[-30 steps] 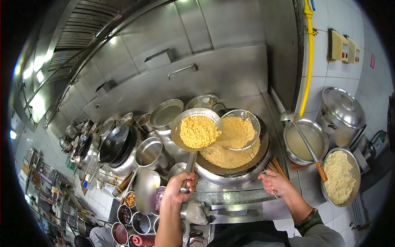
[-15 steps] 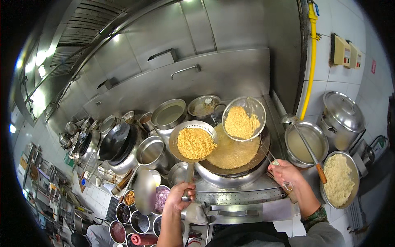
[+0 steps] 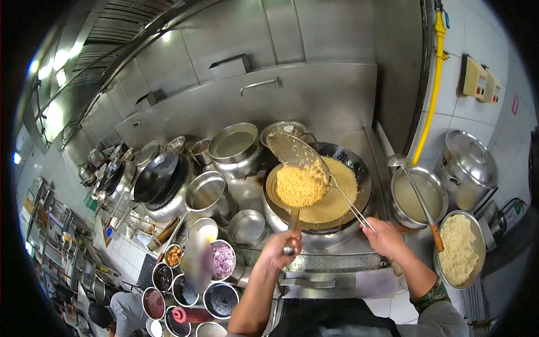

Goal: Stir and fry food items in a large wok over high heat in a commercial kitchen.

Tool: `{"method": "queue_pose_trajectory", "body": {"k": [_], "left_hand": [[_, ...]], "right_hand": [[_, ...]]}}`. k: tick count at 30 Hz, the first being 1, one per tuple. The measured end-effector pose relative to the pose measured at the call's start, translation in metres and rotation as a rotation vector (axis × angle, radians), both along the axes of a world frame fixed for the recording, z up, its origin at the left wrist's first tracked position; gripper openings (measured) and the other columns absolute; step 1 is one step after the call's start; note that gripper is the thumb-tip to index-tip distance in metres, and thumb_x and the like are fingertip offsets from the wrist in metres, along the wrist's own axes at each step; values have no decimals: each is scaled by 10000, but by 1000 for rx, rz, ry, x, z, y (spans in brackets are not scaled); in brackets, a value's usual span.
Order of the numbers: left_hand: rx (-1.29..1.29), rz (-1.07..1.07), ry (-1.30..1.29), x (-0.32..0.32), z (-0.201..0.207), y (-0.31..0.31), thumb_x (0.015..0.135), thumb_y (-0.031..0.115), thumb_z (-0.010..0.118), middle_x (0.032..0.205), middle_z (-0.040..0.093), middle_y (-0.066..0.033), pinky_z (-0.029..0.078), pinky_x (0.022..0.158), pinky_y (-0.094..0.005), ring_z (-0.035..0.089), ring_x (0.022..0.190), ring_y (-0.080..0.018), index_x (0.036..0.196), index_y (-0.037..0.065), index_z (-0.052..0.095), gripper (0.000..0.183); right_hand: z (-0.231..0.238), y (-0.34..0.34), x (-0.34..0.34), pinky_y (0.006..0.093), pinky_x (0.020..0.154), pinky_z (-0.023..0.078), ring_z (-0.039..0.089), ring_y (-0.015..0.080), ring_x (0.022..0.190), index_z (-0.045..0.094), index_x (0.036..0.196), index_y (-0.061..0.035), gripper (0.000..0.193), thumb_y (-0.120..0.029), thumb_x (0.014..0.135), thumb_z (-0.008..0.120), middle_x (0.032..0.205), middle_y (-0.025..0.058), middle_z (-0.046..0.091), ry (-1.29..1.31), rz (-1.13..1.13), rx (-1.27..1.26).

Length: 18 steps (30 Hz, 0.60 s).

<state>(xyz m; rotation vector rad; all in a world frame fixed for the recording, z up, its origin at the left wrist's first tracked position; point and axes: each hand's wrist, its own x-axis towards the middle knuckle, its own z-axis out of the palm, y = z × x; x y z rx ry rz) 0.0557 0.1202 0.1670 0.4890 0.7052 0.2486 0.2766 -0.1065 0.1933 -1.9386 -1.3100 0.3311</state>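
My left hand (image 3: 278,247) is closed round the handle of a perforated skimmer (image 3: 293,218), held over the near left part of a large wok (image 3: 364,175). Golden fried crumbs (image 3: 300,186) are heaped in it. Gripping the long wire handle of a mesh strainer, my right hand (image 3: 387,238) is at the wok's near right. The mesh strainer (image 3: 293,150) is tipped on its side above the skimmer, its mouth turned to the heap, with some crumbs clinging to the mesh. Pale foamy oil (image 3: 343,196) shows in the wok beneath.
At right stand a pot of cloudy liquid (image 3: 415,196), a ladle (image 3: 421,199) across it, and a bowl of pale crumbs (image 3: 457,253). Left are a steel pot (image 3: 208,196), sliced onions (image 3: 223,262), several ingredient tubs and a red bottle (image 3: 193,314). A co-worker (image 3: 126,312) bends at lower left.
The mesh strainer has swung left and tipped over the skimmer; its crumbs have gone into the skimmer's heap. My left hand and the skimmer have shifted right over the wok.
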Motion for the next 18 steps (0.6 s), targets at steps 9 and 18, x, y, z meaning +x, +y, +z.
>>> {"method": "queue_pose_trajectory", "body": {"k": [9,18], "left_hand": [[-117,-79,-132,-3,-1,-3,915,0,571,746,514,-2,391,491,-219,466,582,-75,1190,-28,509,283],[-64,-108,-131,-13,-4,-3,888,16,599,767,500,-4,392,541,-254,463,605,-90,1191,20,515,314]], "right_hand": [[-2,5,4,582,645,464,603,510,768,540,951,-41,110,-148,969,559,784,265,626,-127,-104,-30],[7,-1,71,499,823,509,635,466,949,603,1008,15,179,-157,981,558,964,256,676,-9,-237,-80]]}}
